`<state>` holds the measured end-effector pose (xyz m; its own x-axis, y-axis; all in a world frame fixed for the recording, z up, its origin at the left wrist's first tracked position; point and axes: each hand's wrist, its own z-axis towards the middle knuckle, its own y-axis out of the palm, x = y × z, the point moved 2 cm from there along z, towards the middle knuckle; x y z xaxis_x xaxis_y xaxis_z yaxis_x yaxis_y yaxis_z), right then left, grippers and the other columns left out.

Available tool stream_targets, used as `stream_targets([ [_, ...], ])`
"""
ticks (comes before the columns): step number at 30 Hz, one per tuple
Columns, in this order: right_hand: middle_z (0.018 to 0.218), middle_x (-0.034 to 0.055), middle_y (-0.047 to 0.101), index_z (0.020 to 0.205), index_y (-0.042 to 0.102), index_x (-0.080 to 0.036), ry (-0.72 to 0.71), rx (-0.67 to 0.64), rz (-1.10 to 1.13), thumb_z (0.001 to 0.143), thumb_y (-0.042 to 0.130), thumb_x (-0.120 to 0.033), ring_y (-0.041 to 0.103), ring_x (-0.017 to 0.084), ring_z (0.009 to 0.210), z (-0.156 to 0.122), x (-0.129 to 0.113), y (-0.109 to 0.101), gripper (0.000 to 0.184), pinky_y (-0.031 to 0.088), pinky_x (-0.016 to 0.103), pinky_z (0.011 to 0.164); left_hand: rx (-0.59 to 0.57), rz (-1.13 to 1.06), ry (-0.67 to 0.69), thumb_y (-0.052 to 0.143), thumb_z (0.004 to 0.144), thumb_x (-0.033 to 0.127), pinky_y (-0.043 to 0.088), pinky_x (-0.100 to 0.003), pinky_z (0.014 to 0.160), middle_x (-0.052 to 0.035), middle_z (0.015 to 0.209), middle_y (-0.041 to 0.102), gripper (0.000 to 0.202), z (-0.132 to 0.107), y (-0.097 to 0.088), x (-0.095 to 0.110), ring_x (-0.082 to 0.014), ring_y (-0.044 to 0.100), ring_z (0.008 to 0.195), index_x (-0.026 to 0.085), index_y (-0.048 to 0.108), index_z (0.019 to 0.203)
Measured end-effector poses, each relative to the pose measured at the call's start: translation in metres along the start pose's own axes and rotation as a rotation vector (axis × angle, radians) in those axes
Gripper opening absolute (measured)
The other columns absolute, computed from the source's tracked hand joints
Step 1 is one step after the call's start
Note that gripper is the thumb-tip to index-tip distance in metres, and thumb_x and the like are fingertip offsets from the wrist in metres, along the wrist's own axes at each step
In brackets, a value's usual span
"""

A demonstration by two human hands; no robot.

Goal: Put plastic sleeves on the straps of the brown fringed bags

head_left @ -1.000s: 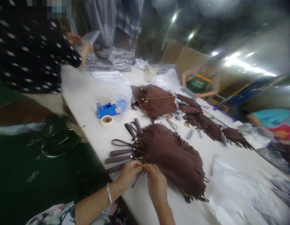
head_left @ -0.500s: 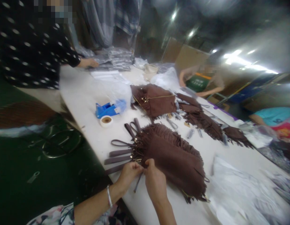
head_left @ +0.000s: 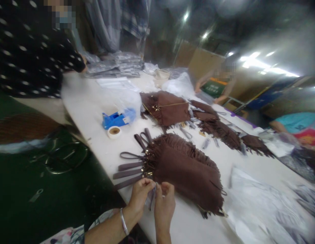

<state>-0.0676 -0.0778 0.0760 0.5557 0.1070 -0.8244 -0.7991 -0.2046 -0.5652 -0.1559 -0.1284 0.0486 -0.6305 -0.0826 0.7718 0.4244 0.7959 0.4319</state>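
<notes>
My left hand (head_left: 140, 194) is closed in a pinch at the table's front edge. Close beside it, my right hand (head_left: 164, 202) pinches too. Between them hangs a thin dark strip (head_left: 151, 200) with greyish film about it; its exact kind is unclear. Just beyond my fingers lies a stack of brown fringed bags (head_left: 188, 173), their wrist straps (head_left: 128, 173) fanned out to the left with gold-coloured clasps. Both hands are near the clasps at the stack's near left corner.
A blue tape dispenser (head_left: 116, 119) and a tape roll (head_left: 114, 132) stand at the left. More fringed bags (head_left: 172, 106) lie farther back. Clear plastic bags (head_left: 259, 206) cover the right front. A person in polka dots (head_left: 32, 51) and other people are around the white table (head_left: 101, 149).
My right hand has turned and come lower, its fingers now more spread above the strip. Greyish film shows between my hands. The person in polka dots has drawn their hand back.
</notes>
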Motion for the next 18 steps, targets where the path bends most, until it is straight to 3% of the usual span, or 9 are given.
stream_targets([
  [3, 0.086, 0.0045, 0.068, 0.094, 0.056, -0.021, 0.008, 0.007, -0.027, 0.085, 0.054, -0.046, 0.065, 0.021, 0.077, -0.004, 0.004, 0.002, 0.027, 0.045, 0.027, 0.070, 0.020, -0.077, -0.021, 0.082, 0.056, 0.024, 0.046, -0.026, 0.067, -0.0051, 0.073, 0.067, 0.028, -0.001, 0.001, -0.002, -0.0165, 0.061, 0.069, 0.014, 0.067, 0.077],
  [7, 0.088, 0.0041, 0.067, 0.090, 0.060, -0.021, -0.103, -0.021, -0.095, 0.092, 0.046, -0.046, 0.063, 0.020, 0.081, -0.010, 0.009, 0.004, 0.028, 0.044, 0.028, 0.073, 0.005, -0.147, -0.058, 0.079, 0.055, 0.015, 0.048, -0.026, 0.069, -0.0055, 0.076, 0.068, 0.029, -0.001, 0.002, 0.001, -0.0155, 0.062, 0.070, 0.012, 0.066, 0.081],
  [13, 0.103, 0.0086, 0.066, 0.111, 0.059, -0.020, -0.302, -0.099, -0.105, 0.093, 0.046, -0.044, 0.063, 0.022, 0.095, -0.028, 0.012, 0.006, 0.033, 0.048, 0.030, 0.080, -0.028, -0.136, -0.071, 0.075, 0.056, 0.010, 0.047, -0.023, 0.064, -0.0034, 0.071, 0.068, 0.031, -0.003, 0.001, 0.006, -0.0132, 0.061, 0.064, 0.012, 0.063, 0.085],
  [18, 0.104, 0.0100, 0.066, 0.111, 0.058, -0.020, -0.292, -0.066, -0.043, 0.092, 0.045, -0.041, 0.064, 0.023, 0.096, -0.033, 0.018, 0.010, 0.031, 0.049, 0.033, 0.081, -0.072, -0.053, -0.135, 0.074, 0.058, 0.010, 0.045, -0.023, 0.063, -0.0034, 0.072, 0.068, 0.032, -0.003, -0.003, 0.009, -0.0131, 0.062, 0.065, 0.012, 0.063, 0.088],
])
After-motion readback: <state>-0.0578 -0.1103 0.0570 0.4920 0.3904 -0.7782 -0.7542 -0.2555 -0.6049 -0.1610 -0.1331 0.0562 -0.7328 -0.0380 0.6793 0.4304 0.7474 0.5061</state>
